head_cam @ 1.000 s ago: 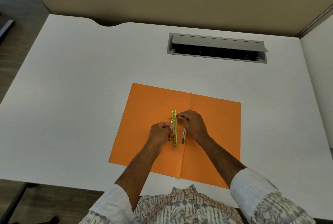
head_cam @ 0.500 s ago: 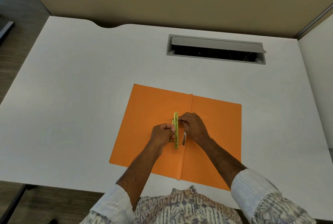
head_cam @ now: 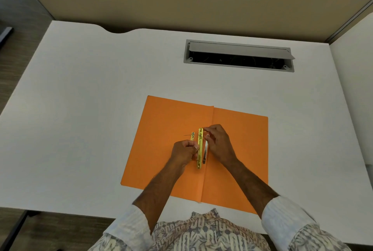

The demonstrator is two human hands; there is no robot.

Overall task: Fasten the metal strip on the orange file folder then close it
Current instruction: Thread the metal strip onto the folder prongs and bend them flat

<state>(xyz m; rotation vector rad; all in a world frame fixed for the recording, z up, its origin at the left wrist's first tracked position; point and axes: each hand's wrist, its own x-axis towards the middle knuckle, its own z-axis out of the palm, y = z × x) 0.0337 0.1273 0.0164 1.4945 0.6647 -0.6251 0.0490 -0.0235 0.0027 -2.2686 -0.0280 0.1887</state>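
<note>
Both hands pinched the strip (head_cam: pixel 199 148) beside the fold of the open folder (head_cam: pixel 167 129), at the desk's (head_cam: pixel 80 99) six o'clock: left hand (head_cam: pixel 184 150) mid-strip, right hand (head_cam: pixel 219 142) at its twelve-o'clock end. A slipped prong could have left it unfastened.

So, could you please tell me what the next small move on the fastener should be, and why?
Probably press the gold metal strip flat onto the orange folder: both the left hand and right hand pinch it near the spine, and the folder lies open.

patterned shirt (head_cam: pixel 207 232), white rolled cuffs (head_cam: pixel 282 210), bare forearms
</note>
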